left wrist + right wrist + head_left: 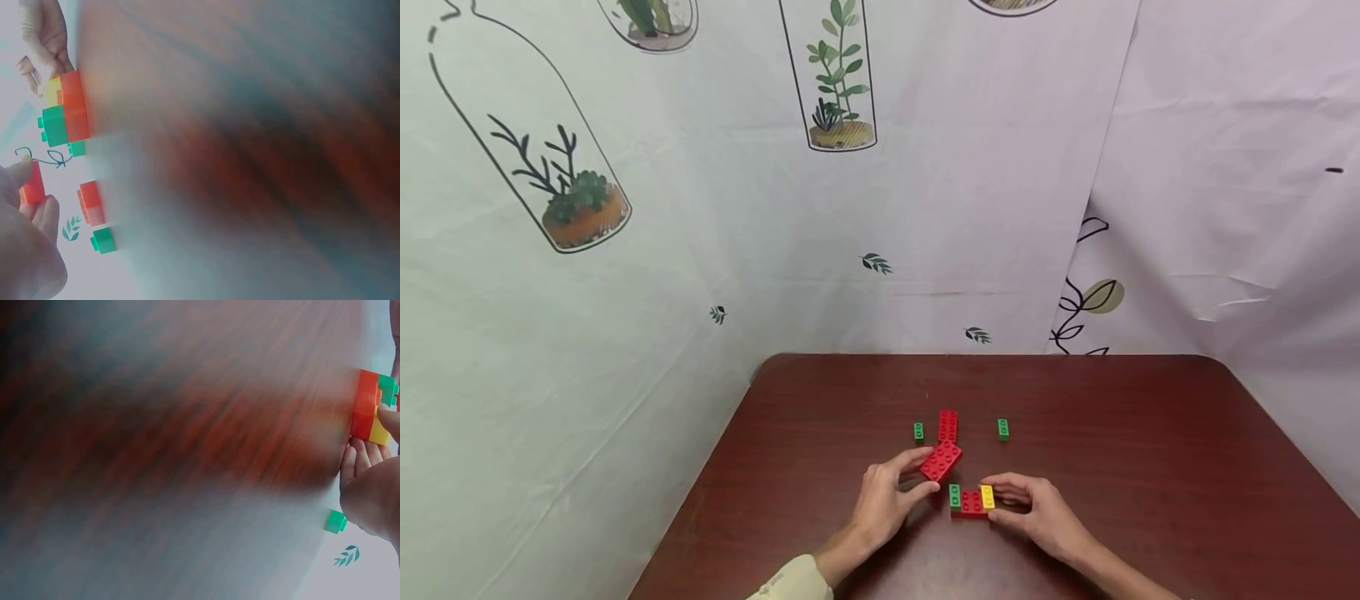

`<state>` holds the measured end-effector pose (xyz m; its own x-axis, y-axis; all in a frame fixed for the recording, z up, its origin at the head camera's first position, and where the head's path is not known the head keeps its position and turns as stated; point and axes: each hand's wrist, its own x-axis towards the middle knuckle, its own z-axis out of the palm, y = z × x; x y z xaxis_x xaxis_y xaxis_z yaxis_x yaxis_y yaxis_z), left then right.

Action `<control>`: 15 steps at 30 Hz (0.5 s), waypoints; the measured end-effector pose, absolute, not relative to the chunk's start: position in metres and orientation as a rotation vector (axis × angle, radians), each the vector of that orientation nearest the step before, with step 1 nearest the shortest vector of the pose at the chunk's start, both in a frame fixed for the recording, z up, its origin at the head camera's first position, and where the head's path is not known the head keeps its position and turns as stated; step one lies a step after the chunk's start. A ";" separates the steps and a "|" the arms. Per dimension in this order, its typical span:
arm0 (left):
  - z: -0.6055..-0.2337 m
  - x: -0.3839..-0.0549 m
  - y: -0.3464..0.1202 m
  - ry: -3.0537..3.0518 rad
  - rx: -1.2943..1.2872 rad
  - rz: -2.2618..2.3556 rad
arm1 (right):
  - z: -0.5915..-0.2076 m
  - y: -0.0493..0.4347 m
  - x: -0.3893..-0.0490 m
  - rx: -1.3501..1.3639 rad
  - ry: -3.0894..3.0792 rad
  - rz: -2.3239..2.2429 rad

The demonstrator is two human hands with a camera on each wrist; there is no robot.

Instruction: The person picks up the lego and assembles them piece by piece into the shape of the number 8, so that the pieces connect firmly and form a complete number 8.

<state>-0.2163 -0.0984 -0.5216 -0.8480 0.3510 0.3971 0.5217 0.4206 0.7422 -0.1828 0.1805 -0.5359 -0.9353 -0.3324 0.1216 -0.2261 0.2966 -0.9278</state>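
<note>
The red brick point(941, 462) is held aslant above the table point(820, 417), in the left hand's point(881, 500) grip, thumb and fingers clamped on it. Just beside, the red base point(972, 502) carries a green brick point(955, 497) and a yellow brick point(987, 497); the right hand point(1041, 515) pinches the yellow one. Beyond lie another red brick point(948, 423) and two green bricks point(1003, 429).

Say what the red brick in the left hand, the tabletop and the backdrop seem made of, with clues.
Red brick: probably smooth, moulded plastic; uniform colour, crisp edges, studs.
Tabletop: apparently polished wood or laminate; reddish-brown streaks, soft reflections.
Backdrop: matt fabric or plastic sheeting; creases and folds fit either.
</note>
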 end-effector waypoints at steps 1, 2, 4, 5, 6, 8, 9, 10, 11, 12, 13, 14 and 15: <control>-0.521 -0.216 -0.097 -2.476 -0.785 -1.436 | -0.536 0.181 -0.183 -0.521 2.453 -1.728; -0.521 -0.216 -0.096 -2.462 -0.798 -1.474 | -0.536 0.181 -0.183 -0.520 2.454 -1.725; -0.521 -0.216 -0.095 -2.440 -0.824 -1.533 | -0.535 0.181 -0.183 -0.522 2.459 -1.719; -0.520 -0.215 -0.094 -2.435 -0.833 -1.562 | -0.536 0.181 -0.184 -0.528 2.463 -1.717; -0.520 -0.215 -0.093 -2.433 -0.840 -1.593 | -0.536 0.181 -0.183 -0.536 2.465 -1.717; -0.521 -0.213 -0.091 -2.431 -0.856 -1.657 | -0.536 0.181 -0.183 -0.545 2.462 -1.723; -0.521 -0.213 -0.091 -2.433 -0.859 -1.689 | -0.536 0.181 -0.183 -0.547 2.460 -1.727; -0.521 -0.212 -0.090 -2.438 -0.861 -1.715 | -0.536 0.181 -0.183 -0.550 2.458 -1.732; -0.522 -0.212 -0.090 -2.443 -0.864 -1.738 | -0.536 0.181 -0.183 -0.559 2.456 -1.736; -0.522 -0.211 -0.089 -2.449 -0.868 -1.751 | -0.536 0.181 -0.183 -0.562 2.454 -1.739; -0.523 -0.211 -0.089 -2.454 -0.875 -1.757 | -0.536 0.181 -0.183 -0.567 2.454 -1.740; -0.524 -0.211 -0.089 -2.460 -0.885 -1.752 | -0.536 0.181 -0.183 -0.576 2.457 -1.741; -0.525 -0.211 -0.088 -2.463 -0.899 -1.744 | -0.536 0.181 -0.183 -0.580 2.457 -1.742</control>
<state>-0.2113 -0.0884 -0.5249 -0.8368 0.4510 0.3104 0.4425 0.2233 0.8685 -0.1828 0.1809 -0.5360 -0.9258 -0.3447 0.1551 -0.2604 0.2844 -0.9227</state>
